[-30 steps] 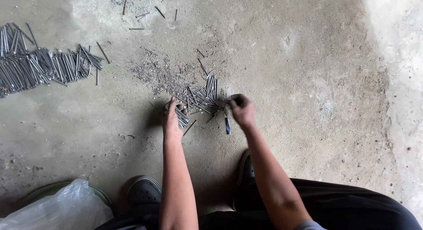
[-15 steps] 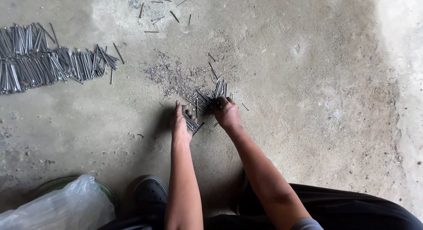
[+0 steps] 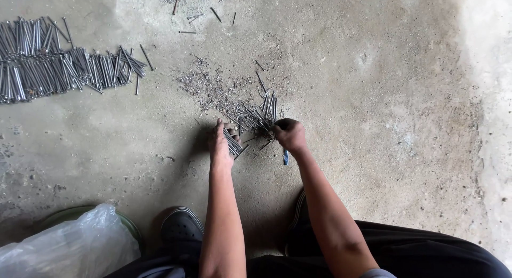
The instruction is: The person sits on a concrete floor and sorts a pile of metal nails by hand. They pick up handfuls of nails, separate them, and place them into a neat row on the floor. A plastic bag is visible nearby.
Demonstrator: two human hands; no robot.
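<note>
A loose heap of grey nails (image 3: 255, 115) lies on the concrete floor (image 3: 373, 97) in front of me. My left hand (image 3: 221, 144) grips a small bundle of nails (image 3: 233, 144) at the heap's near left edge. My right hand (image 3: 289, 134) is closed at the heap's near right edge, with a thin blue-tipped piece (image 3: 285, 157) sticking out below the fist. What the right fingers hold in the heap is hidden.
A long sorted row of nails (image 3: 58, 67) lies at the far left. A few scattered nails (image 3: 202, 6) rest at the top. Fine metal debris (image 3: 205, 89) spreads behind the heap. A clear plastic bag (image 3: 69, 246) over a green rim and my dark shoe (image 3: 182, 224) sit near.
The view has shifted slightly. My right hand has slid a little left and nearer along the heap; the left hand stays on its bundle.
</note>
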